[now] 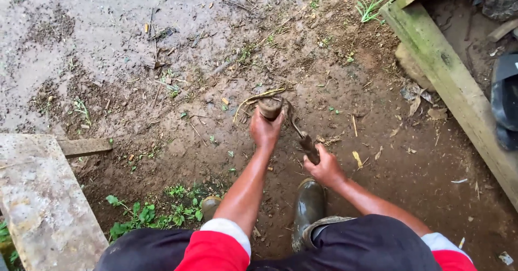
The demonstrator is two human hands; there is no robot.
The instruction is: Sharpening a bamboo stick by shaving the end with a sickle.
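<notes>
Left hand [265,129]: closed around the short brown cut-ended stump [270,108] standing in the bare muddy ground [178,87]. Right hand [324,168]: closed on the dark wooden handle of a curved metal blade [302,133], which reaches to the stump. A dark rubber boot [308,209] stands below.

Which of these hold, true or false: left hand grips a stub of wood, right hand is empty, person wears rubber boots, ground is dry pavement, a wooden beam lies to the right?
1. The left hand has its grip on a short brown stub. True.
2. The right hand is empty. False: it holds the handle of a curved blade tool.
3. The person wears rubber boots. True.
4. The ground is dry pavement. False: it is muddy soil with twigs and weeds.
5. A wooden beam lies to the right. True.
</notes>
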